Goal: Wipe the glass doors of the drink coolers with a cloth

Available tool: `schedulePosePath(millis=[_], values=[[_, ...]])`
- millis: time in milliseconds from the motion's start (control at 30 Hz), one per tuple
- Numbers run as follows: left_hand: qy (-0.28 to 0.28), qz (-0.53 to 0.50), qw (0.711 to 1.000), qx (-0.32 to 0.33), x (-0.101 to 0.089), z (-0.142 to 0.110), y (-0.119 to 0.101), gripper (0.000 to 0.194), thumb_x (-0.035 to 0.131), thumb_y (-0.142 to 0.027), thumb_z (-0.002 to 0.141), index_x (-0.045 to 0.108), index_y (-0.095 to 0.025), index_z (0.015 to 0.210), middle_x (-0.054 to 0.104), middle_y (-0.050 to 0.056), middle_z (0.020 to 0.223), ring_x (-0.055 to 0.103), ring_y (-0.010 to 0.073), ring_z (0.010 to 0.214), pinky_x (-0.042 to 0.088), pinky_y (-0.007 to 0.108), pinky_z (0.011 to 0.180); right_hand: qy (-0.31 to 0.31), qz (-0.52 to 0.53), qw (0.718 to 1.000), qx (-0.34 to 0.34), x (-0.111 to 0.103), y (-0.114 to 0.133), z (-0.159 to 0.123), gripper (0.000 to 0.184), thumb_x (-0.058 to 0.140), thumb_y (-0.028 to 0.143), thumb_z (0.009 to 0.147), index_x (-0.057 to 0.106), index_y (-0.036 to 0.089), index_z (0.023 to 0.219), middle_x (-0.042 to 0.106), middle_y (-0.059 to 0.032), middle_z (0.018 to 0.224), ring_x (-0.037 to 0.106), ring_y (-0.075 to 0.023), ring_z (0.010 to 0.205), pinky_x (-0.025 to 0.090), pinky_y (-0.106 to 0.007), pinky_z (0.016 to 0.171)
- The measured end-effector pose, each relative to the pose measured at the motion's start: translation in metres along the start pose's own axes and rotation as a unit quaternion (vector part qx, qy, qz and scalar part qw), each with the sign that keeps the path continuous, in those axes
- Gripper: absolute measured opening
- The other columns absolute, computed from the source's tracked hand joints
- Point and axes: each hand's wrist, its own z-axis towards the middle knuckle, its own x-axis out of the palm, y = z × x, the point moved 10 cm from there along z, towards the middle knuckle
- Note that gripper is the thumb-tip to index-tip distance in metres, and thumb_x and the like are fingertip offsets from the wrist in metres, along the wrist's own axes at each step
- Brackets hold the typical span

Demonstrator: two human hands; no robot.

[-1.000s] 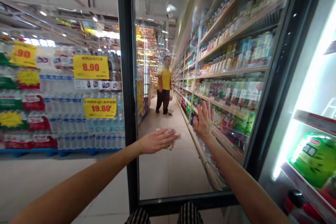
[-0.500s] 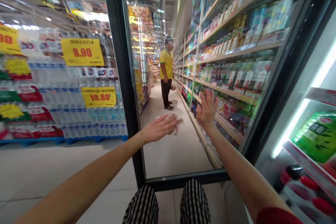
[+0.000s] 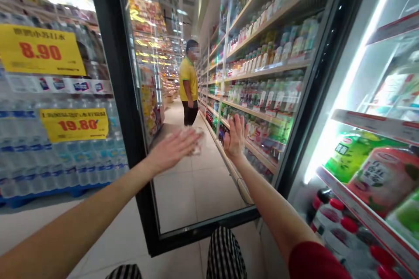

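A glass cooler door (image 3: 176, 202) with a black frame stands swung open in front of me. My left hand (image 3: 175, 148) lies flat with its fingers stretched together, pressing a crumpled whitish-pink cloth (image 3: 198, 141) to the pane. Much of the cloth is covered by the fingers. To the right, my right hand (image 3: 235, 139) is raised against the same glass, palm forward and fingers apart, with nothing in it.
Lit cooler shelves (image 3: 369, 126) with bottles and a green pack (image 3: 350, 152) are at my right. Stacked bottled water (image 3: 65, 161) with yellow price signs (image 3: 73, 124) stands at the left. Through the glass, a person in a yellow shirt (image 3: 189, 79) stands beside drink shelves.
My view has turned right and moved nearer the cooler, so more of its shelves show. Both hands stay at the glass, the left with the cloth. The person beyond has turned slightly.
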Motion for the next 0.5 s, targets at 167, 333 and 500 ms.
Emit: schedulePosePath(millis=[167, 333, 500], values=[[-0.04, 0.002, 0.998, -0.041, 0.011, 0.008, 0.004, 0.037, 0.035, -0.012, 0.089, 0.048, -0.02, 0.122, 0.043, 0.002, 0.136, 0.027, 0.0155, 0.133, 0.021, 0.039, 0.111, 0.0, -0.003, 1.0, -0.007, 0.008, 0.001, 0.001, 0.052, 0.031, 0.027, 0.086, 0.029, 0.019, 0.137, 0.033, -0.0118, 0.142, 0.016, -0.0222, 0.137, 0.018, -0.05, 0.107], [-0.008, -0.074, 0.985, 0.155, 0.061, -0.028, -0.076, 0.034, 0.035, -0.021, 0.09, 0.05, -0.022, 0.121, 0.039, -0.003, 0.139, 0.03, 0.0116, 0.131, 0.021, 0.028, 0.111, -0.003, -0.011, 1.0, -0.007, 0.019, 0.001, 0.001, 0.052, 0.03, 0.026, 0.085, 0.027, 0.022, 0.137, 0.03, -0.0091, 0.144, 0.017, -0.0221, 0.137, 0.017, -0.05, 0.108], [-0.089, -0.075, 0.991, -0.07, 0.062, -0.001, -0.004, 0.038, 0.041, -0.013, 0.086, 0.048, -0.02, 0.123, 0.046, 0.003, 0.134, 0.022, 0.0169, 0.134, 0.016, 0.039, 0.112, -0.008, -0.012, 1.0, 0.008, 0.032, -0.001, -0.001, 0.054, 0.031, 0.024, 0.084, 0.026, 0.027, 0.137, 0.031, -0.0056, 0.144, 0.021, -0.0223, 0.136, 0.018, -0.05, 0.108]])
